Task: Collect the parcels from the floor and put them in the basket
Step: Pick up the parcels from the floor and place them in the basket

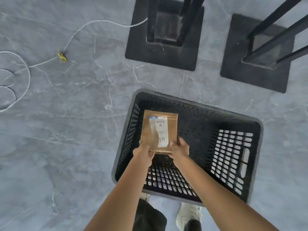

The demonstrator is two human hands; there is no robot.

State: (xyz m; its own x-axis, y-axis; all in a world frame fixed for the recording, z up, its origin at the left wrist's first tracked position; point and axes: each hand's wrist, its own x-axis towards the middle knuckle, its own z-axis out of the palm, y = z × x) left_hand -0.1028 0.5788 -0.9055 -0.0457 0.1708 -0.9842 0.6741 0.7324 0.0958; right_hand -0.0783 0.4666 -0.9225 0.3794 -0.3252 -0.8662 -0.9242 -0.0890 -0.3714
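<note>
A: Both forearms reach out over the basket [200, 102], left hand [144, 151] and right hand [180, 148] each pinching a near corner of the brown parcel [158, 130].
B: Is it in yet?
A: Not quite — it hangs above the basket's left half (label up), clear of the bottom, I judge.
B: Next?
A: Lower it, then let both hands go together so it lands flat.

Bright, even, diffuse light is falling on the grey floor [66, 130]; shadows are reading faint and soft-edged. Whole frame is looking soft (motion blur), smearing the label print on the parcel [158, 130]. Floor is showing bright through the holes of the dark basket [200, 112]. Wide-angle distortion is bending the edges, tilting the black posts [273, 16] outward.
</note>
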